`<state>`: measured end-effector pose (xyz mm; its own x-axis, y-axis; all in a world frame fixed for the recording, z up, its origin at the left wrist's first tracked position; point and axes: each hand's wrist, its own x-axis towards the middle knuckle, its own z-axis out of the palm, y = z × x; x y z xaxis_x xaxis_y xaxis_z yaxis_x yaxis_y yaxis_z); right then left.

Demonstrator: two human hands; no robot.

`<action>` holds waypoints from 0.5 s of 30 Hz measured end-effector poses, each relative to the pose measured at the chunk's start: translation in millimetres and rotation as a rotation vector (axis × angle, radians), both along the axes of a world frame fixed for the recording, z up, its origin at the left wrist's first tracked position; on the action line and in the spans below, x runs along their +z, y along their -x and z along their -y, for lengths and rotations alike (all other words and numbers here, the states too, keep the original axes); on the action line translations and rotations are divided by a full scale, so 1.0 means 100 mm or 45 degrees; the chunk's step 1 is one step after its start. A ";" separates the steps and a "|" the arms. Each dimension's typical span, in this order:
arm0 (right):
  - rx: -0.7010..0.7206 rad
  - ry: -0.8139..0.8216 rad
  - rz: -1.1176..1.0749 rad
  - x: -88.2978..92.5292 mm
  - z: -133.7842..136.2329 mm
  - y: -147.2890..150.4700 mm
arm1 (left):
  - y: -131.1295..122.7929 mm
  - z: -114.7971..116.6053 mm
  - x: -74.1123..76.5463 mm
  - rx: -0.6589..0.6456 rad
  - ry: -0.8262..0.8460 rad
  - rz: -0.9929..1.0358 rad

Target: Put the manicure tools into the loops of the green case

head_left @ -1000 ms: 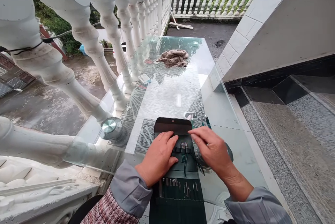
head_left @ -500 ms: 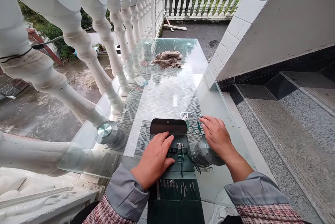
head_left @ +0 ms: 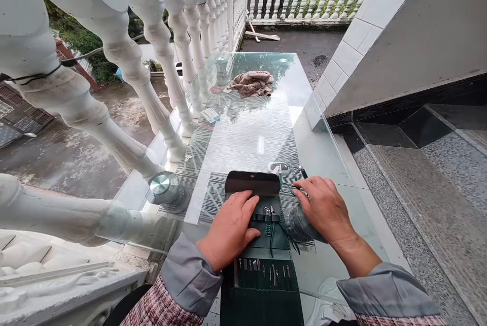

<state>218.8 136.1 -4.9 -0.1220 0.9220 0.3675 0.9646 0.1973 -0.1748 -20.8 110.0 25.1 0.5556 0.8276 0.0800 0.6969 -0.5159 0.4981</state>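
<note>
One bare left hand rests palm down on the upper part of an open green case, its fingers loosely spread and the thumb held out to the side. From my remote seat, I see the case lying at the near end of a glass table, its dark flap raised at the far end. Just right of that hand, a strap holds a clipper beside nippers with splayed handles; nearer me, small tools sit in a row. The right hand is beyond the case's right edge, fingers curled, tips at the green scissors on the glass; I cannot tell whether they pinch them. A dark tool shows just past its knuckles. Farther off lie a small box and a crumpled brown cloth. White railing runs along the left, stone stairs on the right.
</note>
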 end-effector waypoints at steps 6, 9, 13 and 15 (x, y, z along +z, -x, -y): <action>-0.013 0.060 -0.021 0.00 0.10 -0.04 | 0.03 0.00 0.00 0.008 0.008 0.023; -0.058 0.084 -0.049 -0.02 0.12 -0.09 | 0.04 0.00 0.00 0.021 0.012 0.041; -0.132 0.185 -0.068 -0.02 0.12 -0.16 | 0.04 0.00 0.01 0.029 0.014 0.033; -0.153 0.265 -0.089 0.00 0.12 -0.18 | 0.04 0.00 0.02 0.031 0.017 0.024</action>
<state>236.9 124.4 -5.3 0.0120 0.9851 0.1716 0.9631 0.0348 -0.2670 -24.7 110.1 26.8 0.5336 0.8420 0.0792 0.6996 -0.4921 0.5181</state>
